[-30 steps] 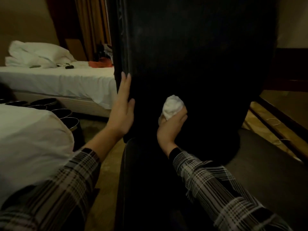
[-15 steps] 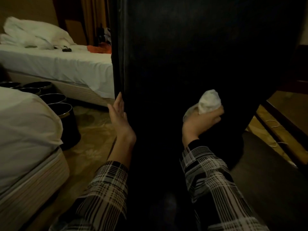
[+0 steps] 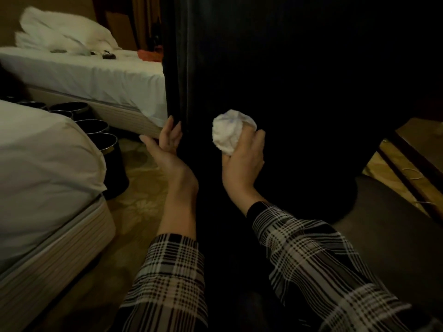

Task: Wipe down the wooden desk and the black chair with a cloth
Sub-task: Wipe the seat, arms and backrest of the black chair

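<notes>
Dim bedroom, beds point(image 3: 79, 75) at left. Right hand point(image 3: 242, 159) clenches the cloth point(image 3: 227, 135), balled against the chair point(image 3: 287, 92) back. Left hand point(image 3: 165, 144), fingers loose, steadies the edge. Cloth looks soft, light; best kept bunched in the palm.

Hotel bedroom: two white-sheeted beds point(image 3: 91, 77), patterned carpet point(image 3: 141, 212).

A near bed point(image 3: 43, 168) with white bedding fills the left; just beyond its corner stands a row of black bins point(image 3: 105, 149) on patterned carpet point(image 3: 134, 212). Farther off, a second bed point(image 3: 91, 77) carries a crumpled white duvet point(image 3: 62, 34)
</notes>
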